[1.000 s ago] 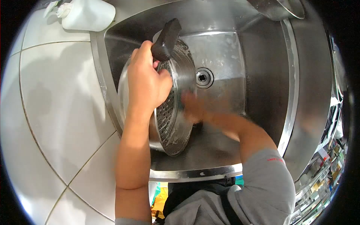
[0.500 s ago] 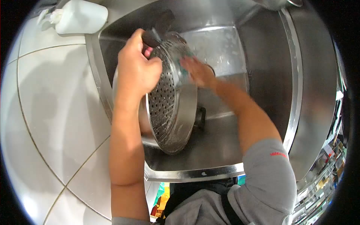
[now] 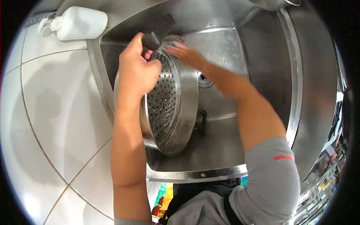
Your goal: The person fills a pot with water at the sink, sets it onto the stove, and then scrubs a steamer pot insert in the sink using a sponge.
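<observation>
A round steel steamer pan [image 3: 188, 101] with a perforated bottom stands tilted on its side in the sink, its inner wall wet and foamy. My left hand [image 3: 138, 71] is closed round the dark handle [image 3: 150, 41] at its upper edge. At the inside of the upper wall, beside that handle, my right hand [image 3: 184, 55] presses a greenish pad [image 3: 162, 48], mostly hidden under blurred fingers. A second dark handle [image 3: 203, 120] shows on the pan's lower right side.
The steel sink [image 3: 268, 56] surrounds the pan, with a drain [image 3: 204, 79] right of it. A white pump bottle [image 3: 82, 23] lies at the upper left on the tiled counter [image 3: 56, 112]. Another metal vessel [image 3: 275, 3] is at the top right edge.
My right hand has moved from the pan's lower side up along its wall to near the held handle. The pan and my left hand shifted slightly left, and more of the perforated bottom shows.
</observation>
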Demonstrator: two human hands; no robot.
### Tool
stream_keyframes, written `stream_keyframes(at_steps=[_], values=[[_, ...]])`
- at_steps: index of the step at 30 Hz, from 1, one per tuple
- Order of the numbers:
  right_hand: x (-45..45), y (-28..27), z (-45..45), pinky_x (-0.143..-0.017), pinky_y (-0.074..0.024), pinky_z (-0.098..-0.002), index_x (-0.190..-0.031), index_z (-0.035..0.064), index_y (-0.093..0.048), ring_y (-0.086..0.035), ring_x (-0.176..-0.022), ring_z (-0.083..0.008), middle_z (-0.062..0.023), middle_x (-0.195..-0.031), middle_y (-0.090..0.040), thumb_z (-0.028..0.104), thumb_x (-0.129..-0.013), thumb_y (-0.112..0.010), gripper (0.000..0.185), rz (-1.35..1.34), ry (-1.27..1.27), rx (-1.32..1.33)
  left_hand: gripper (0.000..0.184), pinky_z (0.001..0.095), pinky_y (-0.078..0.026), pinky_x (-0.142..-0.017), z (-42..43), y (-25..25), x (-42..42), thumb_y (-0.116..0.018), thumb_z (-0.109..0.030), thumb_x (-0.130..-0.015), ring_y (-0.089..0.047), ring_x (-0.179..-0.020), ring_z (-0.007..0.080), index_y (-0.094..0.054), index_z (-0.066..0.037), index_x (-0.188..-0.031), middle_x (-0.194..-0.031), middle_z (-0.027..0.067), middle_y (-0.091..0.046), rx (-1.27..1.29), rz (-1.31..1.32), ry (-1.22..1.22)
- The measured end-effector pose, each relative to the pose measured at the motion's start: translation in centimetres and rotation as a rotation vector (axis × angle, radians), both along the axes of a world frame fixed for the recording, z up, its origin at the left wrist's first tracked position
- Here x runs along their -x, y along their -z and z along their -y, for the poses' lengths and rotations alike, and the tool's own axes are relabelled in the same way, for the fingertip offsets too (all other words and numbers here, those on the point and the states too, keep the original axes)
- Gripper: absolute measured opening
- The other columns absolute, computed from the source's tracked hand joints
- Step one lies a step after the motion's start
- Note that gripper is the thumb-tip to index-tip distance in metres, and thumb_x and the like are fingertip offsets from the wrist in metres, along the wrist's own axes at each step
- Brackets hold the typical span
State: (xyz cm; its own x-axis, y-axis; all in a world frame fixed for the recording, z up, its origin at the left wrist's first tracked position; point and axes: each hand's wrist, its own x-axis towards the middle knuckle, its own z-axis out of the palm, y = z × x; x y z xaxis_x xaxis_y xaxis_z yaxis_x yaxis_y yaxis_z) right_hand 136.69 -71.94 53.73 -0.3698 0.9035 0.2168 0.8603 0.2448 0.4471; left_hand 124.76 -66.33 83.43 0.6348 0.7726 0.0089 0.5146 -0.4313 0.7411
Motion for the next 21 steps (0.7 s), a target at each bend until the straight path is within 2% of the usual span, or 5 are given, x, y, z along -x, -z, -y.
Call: stream_keyframes(at_steps=[1, 7, 11, 15, 21], values=[[1.3, 0.4, 2.4, -0.125, -0.0006, -0.0443, -0.158, 0.0105, -0.020, -0.012, -0.152, -0.0205, -0.0045, -0.165, -0.018, 0.043, -0.092, -0.052, 0.080, -0.104, 0.140, 0.154, 0.047, 0.0289, -0.051, -0.075, -0.3, 0.0, 0.4, -0.057, 0.004, -0.068, -0.060, -0.074, 0.0170, -0.059, 0.007, -0.115, -0.087, 0.0123, -0.066, -0.020, -0.066, 0.007], [17.0, -9.0, 18.6, -0.119, -0.0231, -0.0512, -0.142, -0.0111, -0.038, -0.031, -0.143, -0.0427, -0.0331, -0.150, -0.034, 0.039, -0.096, -0.051, 0.069, -1.118, 0.104, 1.500, 0.030, 0.0280, -0.048, -0.067, 0.9, -0.2, 2.0, -0.056, 0.004, -0.068, -0.052, -0.065, 0.0140, -0.060, 0.000, -0.097, -0.076, 0.0062, -0.060, -0.032, -0.047, -0.079], [15.5, -22.5, 15.4, -0.116, -0.0301, -0.0431, -0.139, -0.0031, -0.047, -0.040, -0.137, -0.0327, -0.0214, -0.147, -0.043, 0.035, -0.104, -0.037, 0.052, -2.109, 0.028, 1.706, 0.021, 0.0282, -0.048, -0.068, 2.2, -1.3, 2.9, -0.070, -0.006, -0.078, -0.054, -0.067, 0.0126, -0.061, 0.000, -0.096, -0.076, 0.0042, -0.062, -0.028, -0.011, -0.115], [10.8, -28.4, 4.7, -0.100, -0.0457, -0.0430, -0.119, 0.0090, -0.061, -0.060, -0.111, -0.0228, -0.0090, -0.119, -0.065, 0.035, -0.104, -0.038, 0.038, -3.760, 0.133, 1.029, 0.039, 0.0289, -0.048, -0.072, 3.0, -1.1, 3.7, -0.065, -0.036, -0.096, -0.059, -0.077, 0.0147, -0.060, 0.002, -0.103, -0.090, 0.0093, -0.066, 0.008, 0.119, -0.129], [8.1, -24.6, -1.8, -0.087, -0.0516, -0.0403, -0.106, 0.0070, -0.061, -0.061, -0.094, -0.0214, -0.0093, -0.103, -0.065, 0.031, -0.104, -0.038, 0.033, -3.815, -0.079, 0.202, 0.067, 0.0341, -0.047, -0.087, 2.2, -0.7, 3.6, -0.032, -0.056, -0.104, -0.060, -0.100, 0.0217, -0.058, 0.004, -0.121, -0.110, 0.0140, -0.065, -0.101, -0.083, -0.051]])
